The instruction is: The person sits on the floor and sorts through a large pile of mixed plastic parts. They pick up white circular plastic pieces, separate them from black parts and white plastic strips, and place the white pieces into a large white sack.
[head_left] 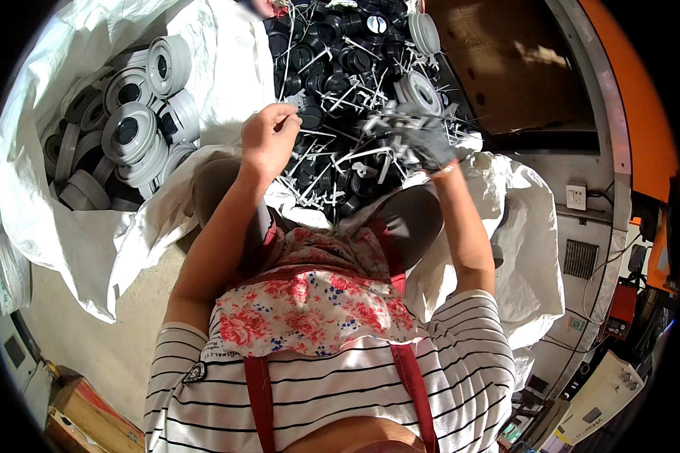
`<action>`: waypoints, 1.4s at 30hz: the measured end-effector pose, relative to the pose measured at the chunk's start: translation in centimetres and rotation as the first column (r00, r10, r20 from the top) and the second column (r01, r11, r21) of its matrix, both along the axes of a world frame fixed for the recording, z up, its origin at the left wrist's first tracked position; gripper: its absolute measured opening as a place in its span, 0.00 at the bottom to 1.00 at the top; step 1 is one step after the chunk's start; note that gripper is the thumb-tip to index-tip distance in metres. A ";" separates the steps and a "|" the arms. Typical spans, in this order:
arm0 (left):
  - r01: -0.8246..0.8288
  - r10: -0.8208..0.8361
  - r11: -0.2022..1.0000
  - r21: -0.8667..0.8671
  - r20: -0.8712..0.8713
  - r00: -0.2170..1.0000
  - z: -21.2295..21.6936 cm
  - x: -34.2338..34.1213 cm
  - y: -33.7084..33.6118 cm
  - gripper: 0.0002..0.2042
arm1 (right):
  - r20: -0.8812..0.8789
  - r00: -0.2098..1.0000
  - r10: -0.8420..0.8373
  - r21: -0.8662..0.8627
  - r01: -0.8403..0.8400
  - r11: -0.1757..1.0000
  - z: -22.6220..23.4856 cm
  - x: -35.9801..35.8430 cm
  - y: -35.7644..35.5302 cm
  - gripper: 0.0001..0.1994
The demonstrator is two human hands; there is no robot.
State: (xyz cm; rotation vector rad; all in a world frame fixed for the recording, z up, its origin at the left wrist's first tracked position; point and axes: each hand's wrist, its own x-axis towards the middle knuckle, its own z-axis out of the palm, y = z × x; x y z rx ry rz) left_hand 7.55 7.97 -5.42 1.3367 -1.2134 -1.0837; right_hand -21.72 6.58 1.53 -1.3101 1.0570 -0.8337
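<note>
My bare left hand (268,140) is closed, thumb and fingers pinched together at the left edge of a heap of black round plastic parts (338,57). Whatever sits between its fingertips is too small to make out. Over the right side of the heap, my right hand (423,140) wears a dark grey glove and is smeared by motion. Blurred pale plastic strips (384,122) show at its fingers; whether it grips them is unclear. Thin white plastic sprues (344,157) lie scattered all through the heap. A light grey ring-shaped part (421,92) lies just beyond the glove.
On the left, a large white woven sack (234,60) holds several grey ring-shaped parts (130,132). Another grey ring (425,34) lies at the heap's far right. White sacking (525,249) hangs at my right, beside a machine panel with a socket (576,197). My knees flank the heap's near end.
</note>
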 end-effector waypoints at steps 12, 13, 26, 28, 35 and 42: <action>0.107 -0.091 0.993 0.047 -0.253 0.963 2.0 0.3 1.5 0.11 | -0.996 -0.007 0.092 0.074 0.533 0.843 13.4 -24.8 22.8 0.27; 0.082 -0.069 0.996 0.040 -0.268 0.961 1.9 0.1 1.4 0.10 | -0.828 -0.409 0.384 0.196 0.431 0.881 13.1 -23.6 22.6 0.28; -0.006 -0.010 0.992 -0.129 -0.124 0.992 0.2 -1.8 0.6 0.04 | -0.933 0.331 0.142 0.087 -0.177 0.980 -7.7 -5.6 -4.6 0.55; -0.028 0.019 0.996 -0.089 -0.094 0.995 0.4 -1.1 0.9 0.05 | -0.973 0.188 0.134 0.089 -0.231 0.969 -11.6 -3.2 -7.2 0.62; 0.056 -0.056 0.998 0.006 -0.051 0.997 1.4 -1.4 0.9 0.09 | -0.673 0.543 0.503 0.260 -0.463 0.847 -7.4 0.9 -3.1 0.42; 0.111 -0.111 0.991 -0.070 0.000 0.994 2.4 -1.1 1.2 0.07 | -0.914 0.402 -0.046 -0.050 0.002 0.999 -12.8 -3.7 -11.2 0.45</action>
